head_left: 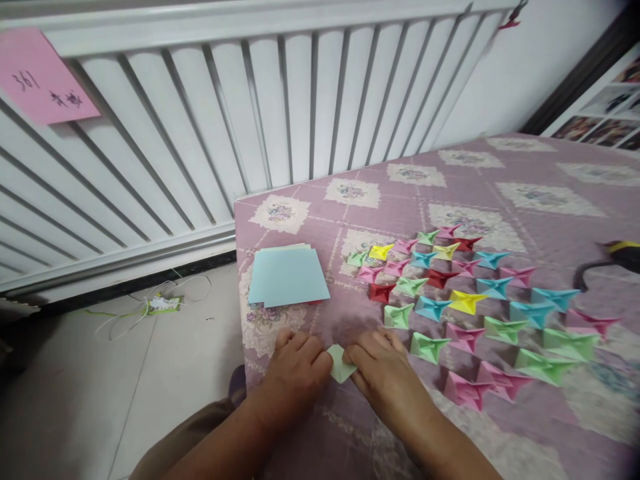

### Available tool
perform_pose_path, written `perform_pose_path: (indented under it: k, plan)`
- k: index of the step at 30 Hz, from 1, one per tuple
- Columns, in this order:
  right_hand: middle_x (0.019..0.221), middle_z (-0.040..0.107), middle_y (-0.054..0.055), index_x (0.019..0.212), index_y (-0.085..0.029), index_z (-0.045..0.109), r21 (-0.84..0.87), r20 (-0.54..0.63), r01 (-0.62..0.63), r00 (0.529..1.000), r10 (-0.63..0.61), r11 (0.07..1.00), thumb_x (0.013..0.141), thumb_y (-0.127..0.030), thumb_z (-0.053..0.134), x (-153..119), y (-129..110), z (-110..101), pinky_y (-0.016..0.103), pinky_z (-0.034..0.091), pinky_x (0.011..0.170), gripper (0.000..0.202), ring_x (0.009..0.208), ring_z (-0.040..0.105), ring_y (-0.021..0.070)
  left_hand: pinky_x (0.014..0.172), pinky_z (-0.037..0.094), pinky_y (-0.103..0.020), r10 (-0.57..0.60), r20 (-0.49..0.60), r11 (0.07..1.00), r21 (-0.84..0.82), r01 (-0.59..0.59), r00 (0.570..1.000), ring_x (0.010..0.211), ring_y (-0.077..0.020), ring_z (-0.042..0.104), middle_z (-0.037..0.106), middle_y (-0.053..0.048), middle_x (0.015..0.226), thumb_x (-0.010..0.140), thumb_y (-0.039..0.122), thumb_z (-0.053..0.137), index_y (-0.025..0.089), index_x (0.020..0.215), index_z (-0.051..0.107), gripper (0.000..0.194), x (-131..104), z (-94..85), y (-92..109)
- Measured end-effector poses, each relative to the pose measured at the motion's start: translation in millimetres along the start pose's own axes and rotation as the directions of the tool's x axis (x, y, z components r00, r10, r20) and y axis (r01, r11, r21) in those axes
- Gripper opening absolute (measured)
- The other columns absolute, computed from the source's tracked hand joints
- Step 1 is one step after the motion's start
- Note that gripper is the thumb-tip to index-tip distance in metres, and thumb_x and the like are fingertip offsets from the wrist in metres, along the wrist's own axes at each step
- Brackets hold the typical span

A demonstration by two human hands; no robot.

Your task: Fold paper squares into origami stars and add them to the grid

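A small folded pale green paper [341, 365] lies near the table's front edge between my two hands. My left hand [300, 363] is closed at its left corner, the fingers curled. From the right, my right hand [377, 357] presses on its right corner with bent fingers. Just beyond my left hand is a stack of paper sheets [289, 275], light blue on top. To the right stand several folded paper shapes in rows, among them a yellow one [467, 302], a dark red one [381, 292] and a pink one [466, 390].
The table has a purple patterned cloth [370, 217]. Behind it runs a white radiator [300, 100] with a pink note [47, 80]. A black and yellow object [625, 255] lies at the far right. A power strip [164, 305] with cables is on the floor.
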State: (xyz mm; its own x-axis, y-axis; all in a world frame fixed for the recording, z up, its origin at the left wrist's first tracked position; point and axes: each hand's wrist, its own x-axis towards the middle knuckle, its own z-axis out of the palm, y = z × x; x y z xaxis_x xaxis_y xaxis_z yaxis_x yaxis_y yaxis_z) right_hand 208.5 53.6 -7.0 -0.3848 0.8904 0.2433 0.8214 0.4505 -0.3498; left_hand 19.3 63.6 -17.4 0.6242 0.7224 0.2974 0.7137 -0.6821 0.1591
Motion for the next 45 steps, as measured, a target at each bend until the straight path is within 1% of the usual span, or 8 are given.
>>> perform_pose_path:
  k: [4, 8, 15, 21, 26, 29, 36, 45]
  plan:
    - [0.084, 0.059, 0.0, 0.079, -0.023, 0.058, 0.039, 0.066, -0.014, 0.998, 0.011, 0.999, 0.07, -0.003, 0.056, -6, -2, 0, 0.044, 0.027, 0.096, 0.022, 0.085, 0.052, 0.0198, 0.073, 0.026, -0.037, 0.014, 0.038, 1.0, 0.016, -0.014, 0.999, 0.074, -0.0187, 0.045, 0.055, -0.002, 0.076, 0.092, 0.013, 0.041, 0.02, 0.074, 0.052, 0.021, -5, -1.6, 3]
    - [0.089, 0.06, 0.001, 0.084, -0.024, 0.061, 0.087, 0.079, -0.02, 0.997, 0.013, 0.996, 0.071, -0.005, 0.059, -9, -5, 0, 0.046, 0.026, 0.098, 0.023, 0.089, 0.052, 0.0208, 0.074, 0.026, -0.037, 0.003, 0.058, 1.0, 0.001, -0.003, 0.998, 0.073, -0.0191, 0.045, 0.054, -0.002, 0.076, 0.09, 0.014, 0.044, 0.02, 0.075, 0.051, 0.019, -7, -1.8, 4]
    - [0.081, 0.061, 0.001, 0.079, -0.025, 0.064, 0.107, 0.091, -0.026, 0.996, 0.016, 0.994, 0.076, -0.01, 0.061, -11, -5, 4, 0.043, 0.032, 0.091, 0.016, 0.083, 0.054, 0.0198, 0.078, 0.027, -0.037, -0.027, 0.117, 0.998, -0.057, 0.034, 0.993, 0.077, -0.018, 0.047, 0.056, 0.0, 0.079, 0.09, 0.013, 0.044, 0.021, 0.075, 0.052, 0.019, -12, -3.0, 5]
    - [0.08, 0.063, -0.001, 0.078, -0.026, 0.064, 0.172, 0.065, -0.039, 0.997, 0.028, 0.984, 0.079, -0.015, 0.064, -11, -3, -2, 0.04, 0.032, 0.089, 0.01, 0.083, 0.054, 0.0182, 0.079, 0.028, -0.037, -0.17, 0.171, 0.963, -0.18, 0.2, 0.97, 0.083, -0.0178, 0.05, 0.06, 0.0, 0.084, 0.088, 0.021, 0.052, 0.021, 0.076, 0.058, 0.013, -11, -10.6, 6]
    - [0.081, 0.063, -0.002, 0.078, -0.026, 0.063, 0.213, 0.038, -0.059, 0.998, 0.052, 0.975, 0.08, -0.015, 0.063, -12, 0, -3, 0.038, 0.032, 0.086, 0.011, 0.084, 0.054, 0.0177, 0.08, 0.029, -0.036, -0.303, 0.177, 0.894, -0.288, 0.344, 0.936, 0.085, -0.0186, 0.05, 0.06, 0.0, 0.082, 0.085, 0.019, 0.055, 0.021, 0.072, 0.059, 0.013, -8, -11.6, 7]
    - [0.082, 0.063, -0.001, 0.078, -0.027, 0.063, 0.214, 0.052, -0.079, 0.996, 0.069, 0.974, 0.084, -0.017, 0.06, -13, 0, -3, 0.038, 0.032, 0.084, 0.011, 0.084, 0.054, 0.0182, 0.083, 0.028, -0.038, -0.349, 0.207, 0.861, -0.315, 0.399, 0.914, 0.086, -0.0194, 0.05, 0.06, 0.0, 0.082, 0.084, 0.02, 0.057, 0.022, 0.072, 0.059, 0.012, -6, -12.1, 7]
    - [0.075, 0.06, 0.0, 0.071, -0.024, 0.061, 0.186, 0.044, -0.152, 0.988, 0.147, 0.971, 0.085, -0.02, 0.059, -14, -3, -3, 0.038, 0.031, 0.081, 0.014, 0.079, 0.053, 0.0184, 0.085, 0.028, -0.041, -0.364, 0.265, 0.854, -0.288, 0.433, 0.893, 0.087, -0.0211, 0.05, 0.06, 0.0, 0.084, 0.087, 0.024, 0.052, 0.022, 0.073, 0.059, 0.016, 0, -15.6, 6]
    - [0.077, 0.06, 0.001, 0.067, -0.022, 0.06, 0.093, 0.011, -0.244, 0.97, 0.245, 0.965, 0.083, -0.022, 0.061, -14, -4, 5, 0.038, 0.031, 0.078, 0.016, 0.083, 0.052, 0.0212, 0.085, 0.027, -0.042, -0.365, 0.316, 0.867, -0.227, 0.443, 0.876, 0.086, -0.0215, 0.051, 0.06, 0.0, 0.083, 0.086, 0.027, 0.052, 0.021, 0.073, 0.058, 0.016, 5, -17.3, 5]
